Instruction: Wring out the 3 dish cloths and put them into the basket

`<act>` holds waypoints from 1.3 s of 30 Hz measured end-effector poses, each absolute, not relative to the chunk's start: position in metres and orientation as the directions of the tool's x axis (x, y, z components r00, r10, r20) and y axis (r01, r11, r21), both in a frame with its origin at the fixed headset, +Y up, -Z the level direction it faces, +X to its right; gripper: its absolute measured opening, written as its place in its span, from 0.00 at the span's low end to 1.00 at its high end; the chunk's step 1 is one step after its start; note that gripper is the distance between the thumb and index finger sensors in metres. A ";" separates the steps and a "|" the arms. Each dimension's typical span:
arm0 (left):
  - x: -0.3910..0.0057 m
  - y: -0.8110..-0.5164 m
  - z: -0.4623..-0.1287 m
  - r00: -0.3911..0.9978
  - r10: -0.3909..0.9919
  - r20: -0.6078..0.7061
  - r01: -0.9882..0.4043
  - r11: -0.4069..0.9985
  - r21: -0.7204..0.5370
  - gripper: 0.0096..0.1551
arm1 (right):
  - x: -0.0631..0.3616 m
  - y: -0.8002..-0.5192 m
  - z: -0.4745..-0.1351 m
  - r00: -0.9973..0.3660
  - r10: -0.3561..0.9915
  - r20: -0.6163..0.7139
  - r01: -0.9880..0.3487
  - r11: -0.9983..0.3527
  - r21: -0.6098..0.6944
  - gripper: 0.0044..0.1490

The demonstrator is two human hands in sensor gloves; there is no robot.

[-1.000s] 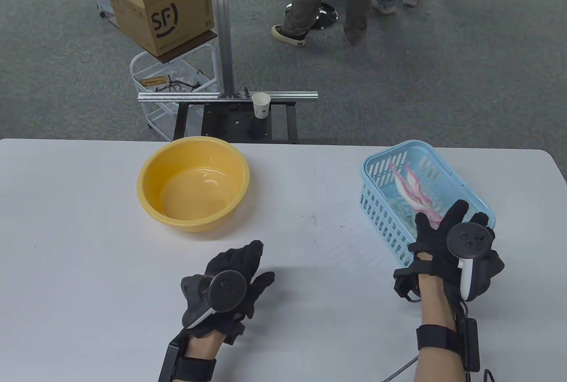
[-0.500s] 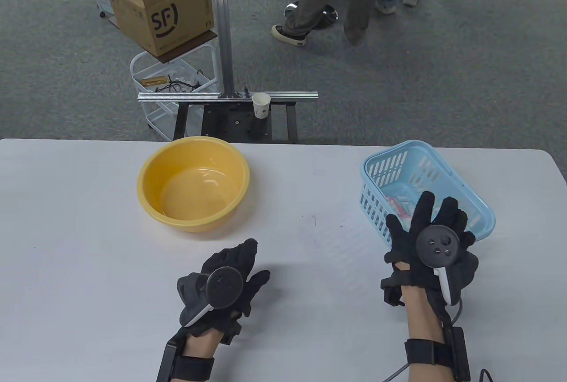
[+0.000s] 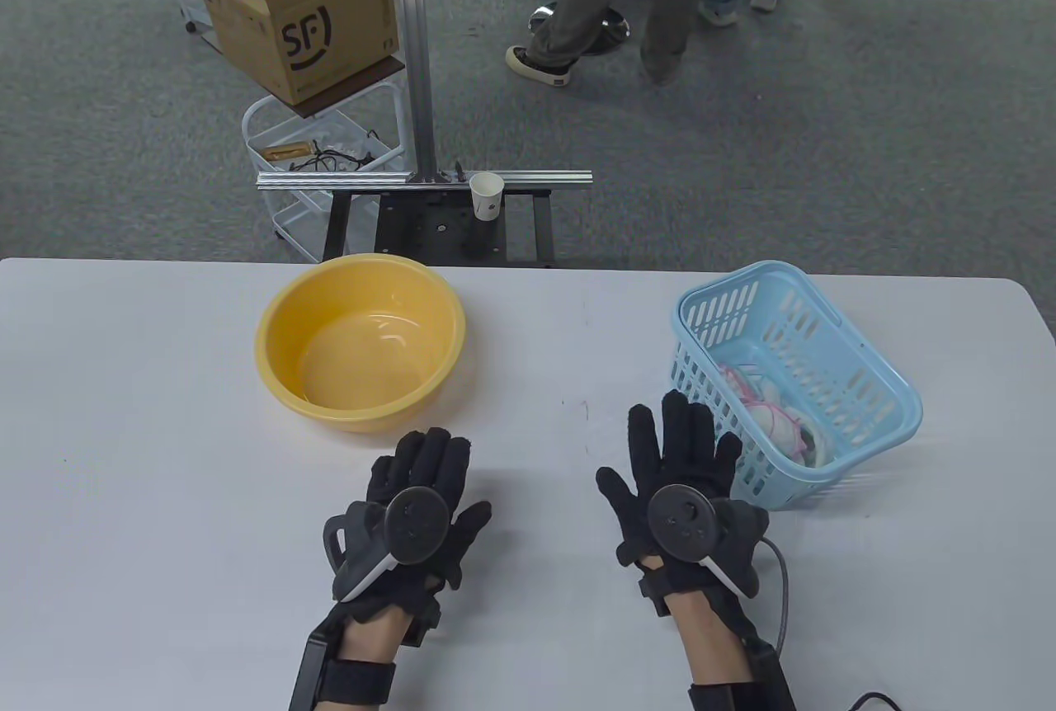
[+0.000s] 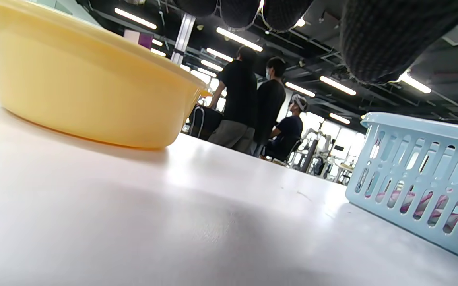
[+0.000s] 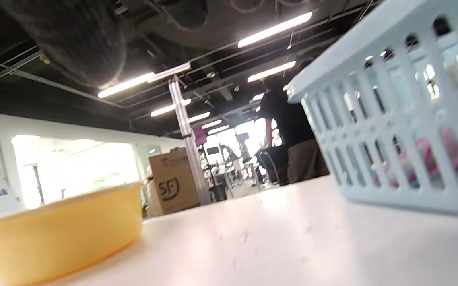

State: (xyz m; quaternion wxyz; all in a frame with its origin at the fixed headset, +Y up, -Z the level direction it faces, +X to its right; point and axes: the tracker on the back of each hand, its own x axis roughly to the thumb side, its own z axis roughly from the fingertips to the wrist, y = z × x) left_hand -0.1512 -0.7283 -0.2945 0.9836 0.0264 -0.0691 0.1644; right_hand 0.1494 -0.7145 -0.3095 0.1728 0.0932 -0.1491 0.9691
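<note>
A light blue slotted basket (image 3: 887, 381) stands at the table's right and holds bunched white and pink dish cloths (image 3: 775, 418); through its wall slots (image 4: 420, 182) pink cloth shows. The basket (image 5: 380, 119) fills the right of the right wrist view. A yellow basin (image 3: 272, 331) at the left middle holds only a little water. My left hand (image 3: 421, 468) lies flat on the table in front of the basin, fingers straight and holding nothing. My right hand (image 3: 672, 435) lies flat just left of the basket, fingers spread and holding nothing.
The white table (image 3: 124, 496) runs wide to the left and front. Beyond its far edge stand a metal frame with a paper cup (image 3: 487, 195), a cardboard box (image 3: 309, 10) on a cart, and people's legs (image 3: 610, 2) on the carpet.
My right hand let the pink and white cloth drop into the basket, then drew back left and down onto the table. My left hand turned flat and shifted slightly forward.
</note>
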 end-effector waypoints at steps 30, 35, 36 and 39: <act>-0.154 -0.742 -0.297 0.960 0.274 0.052 -0.270 0.960 -0.081 0.61 | 0.136 -0.758 -0.306 -0.917 0.298 0.265 -0.328 -0.942 -0.076 0.55; -0.156 -0.744 -0.298 0.962 0.269 0.041 -0.265 0.960 -0.093 0.61 | 0.133 -0.759 -0.306 -0.919 0.289 0.269 -0.318 -0.945 -0.070 0.55; -0.156 -0.744 -0.298 0.962 0.270 0.040 -0.265 0.960 -0.094 0.61 | 0.133 -0.759 -0.305 -0.918 0.290 0.269 -0.320 -0.945 -0.072 0.55; -0.156 -0.744 -0.297 0.961 0.273 0.037 -0.269 0.959 -0.095 0.61 | 0.133 -0.760 -0.305 -0.918 0.291 0.271 -0.320 -0.945 -0.071 0.54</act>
